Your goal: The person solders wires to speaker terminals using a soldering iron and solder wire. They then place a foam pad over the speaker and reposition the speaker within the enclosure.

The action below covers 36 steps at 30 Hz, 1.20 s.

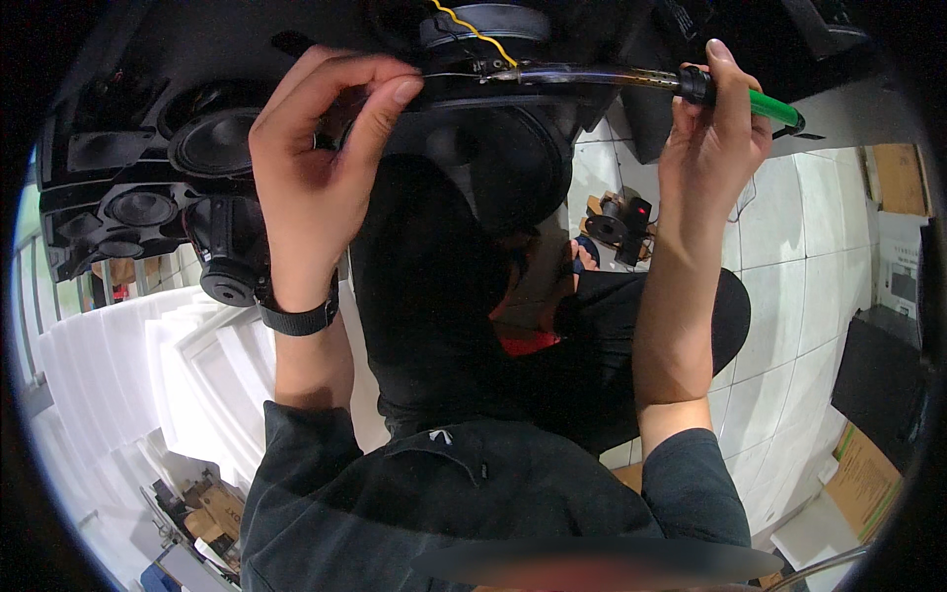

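Note:
My right hand [712, 138] grips a soldering iron [602, 76] with a green handle and a long metal barrel, held nearly level. Its tip meets a small terminal [493, 71] at the rim of a large black speaker [493, 148]. Between thumb and fingertips, my left hand [316, 138] pinches a thin strand of solder wire [449, 75] whose far end reaches the same terminal. A yellow wire [473, 32] runs down to this spot from above. Whether the solder is melting is too small to tell.
More black speakers [212, 143] stand at the left, above stacked white foam sheets [128, 365]. A small black device with a red light [621, 225] sits on the tiled floor [779, 286] near my foot. Cardboard boxes [863, 479] line the right side.

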Available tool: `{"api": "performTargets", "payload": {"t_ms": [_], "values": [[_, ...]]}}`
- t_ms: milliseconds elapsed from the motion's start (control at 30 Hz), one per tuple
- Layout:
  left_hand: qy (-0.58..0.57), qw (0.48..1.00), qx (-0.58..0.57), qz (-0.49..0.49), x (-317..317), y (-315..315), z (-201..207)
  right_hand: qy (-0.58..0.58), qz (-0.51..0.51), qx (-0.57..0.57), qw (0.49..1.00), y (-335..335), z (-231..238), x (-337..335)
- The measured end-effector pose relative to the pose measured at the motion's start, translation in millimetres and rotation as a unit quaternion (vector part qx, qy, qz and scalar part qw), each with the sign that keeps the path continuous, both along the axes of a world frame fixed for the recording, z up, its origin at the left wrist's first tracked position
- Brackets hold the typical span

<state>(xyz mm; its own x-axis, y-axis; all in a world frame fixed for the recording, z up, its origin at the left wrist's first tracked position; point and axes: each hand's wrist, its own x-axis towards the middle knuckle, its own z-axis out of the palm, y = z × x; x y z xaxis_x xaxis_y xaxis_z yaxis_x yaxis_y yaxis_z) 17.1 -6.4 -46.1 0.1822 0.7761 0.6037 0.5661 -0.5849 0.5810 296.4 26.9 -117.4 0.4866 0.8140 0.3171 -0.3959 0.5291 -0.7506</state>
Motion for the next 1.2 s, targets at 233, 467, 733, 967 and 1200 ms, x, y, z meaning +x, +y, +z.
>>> {"api": "performTargets", "payload": {"t_ms": [233,467,733,967,1200], "values": [[0.026,1.0,0.007,0.002,0.6,2.6,0.6,0.018,0.015,0.011,1.0,-0.6,1.7,-3.4],[0.028,1.0,0.009,0.007,2.2,2.9,1.7,-0.009,0.002,0.006,1.0,-1.7,1.3,-2.7],[0.043,0.999,0.013,0.007,3.0,0.7,5.3,-0.016,-0.014,-0.016,1.0,-7.3,9.7,-5.6],[0.043,0.999,0.016,0.004,5.0,0.0,4.7,-0.016,-0.016,-0.021,1.0,-9.9,11.0,-8.8],[0.042,0.999,0.0,0.01,1.3,-1.1,7.7,-0.029,0.002,-0.018,0.999,-8.9,6.6,-4.1]]}}
